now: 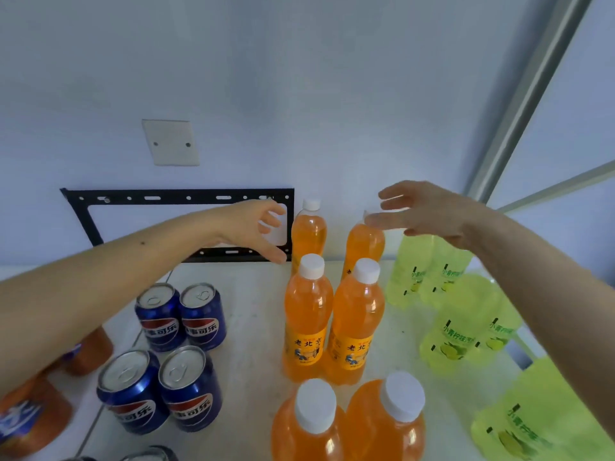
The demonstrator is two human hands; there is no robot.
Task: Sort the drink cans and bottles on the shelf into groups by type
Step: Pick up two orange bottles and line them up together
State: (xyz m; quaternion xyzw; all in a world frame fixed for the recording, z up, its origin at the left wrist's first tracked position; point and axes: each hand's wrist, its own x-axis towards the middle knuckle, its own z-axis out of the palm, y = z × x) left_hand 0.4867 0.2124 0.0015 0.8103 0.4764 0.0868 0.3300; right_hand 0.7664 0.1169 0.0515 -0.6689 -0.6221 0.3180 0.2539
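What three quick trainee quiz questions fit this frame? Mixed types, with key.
1. True or false: the left hand grips a blue can.
2. Which drinks stand between the blue cans and the green bottles? A) orange bottles B) orange cans C) none
3. Fill in: the right hand has its fingers at the top of the back-right ____ bottle.

Key: 1 false; 2 A, the orange bottles; 3 orange.

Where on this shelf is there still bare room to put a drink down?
A bare strip runs between the blue cans and the orange bottles, back to the wall. The right side is crowded with green bottles.
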